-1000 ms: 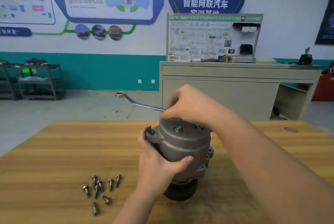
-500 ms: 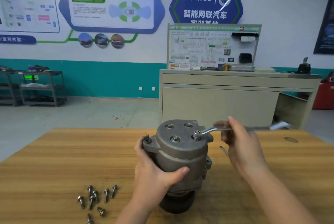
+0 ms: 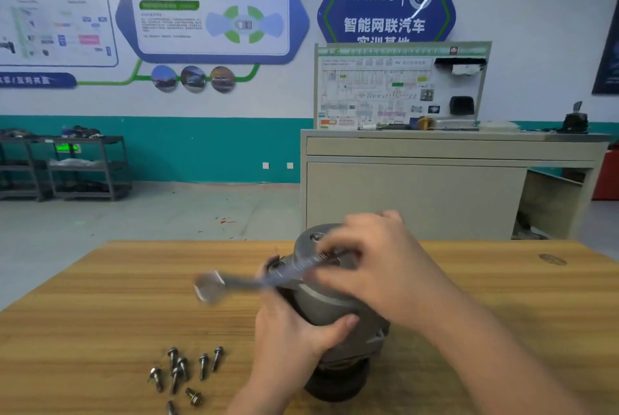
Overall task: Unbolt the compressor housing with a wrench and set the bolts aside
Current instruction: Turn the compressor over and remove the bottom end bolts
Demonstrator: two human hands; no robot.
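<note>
A grey metal compressor housing (image 3: 321, 305) stands upright on the wooden table (image 3: 100, 297). My left hand (image 3: 291, 331) wraps around its near left side. My right hand (image 3: 378, 267) covers the housing's top and grips a silver wrench (image 3: 241, 282), whose blurred handle sticks out to the left over the table. The wrench head and the bolt under it are hidden by my right hand. One bolt hole (image 3: 316, 236) shows at the top's far edge. Several loose bolts (image 3: 182, 369) lie in a cluster at the table's front left.
A beige cabinet (image 3: 435, 186) with a wiring display board (image 3: 398, 86) stands behind the table. Dark metal shelving (image 3: 83, 163) lines the left wall. A dark knot (image 3: 552, 259) marks the table's far right.
The wrench handle swung from pointing right to pointing left across the housing top. My right hand moved left with it and now covers the top. My left hand kept its hold.
</note>
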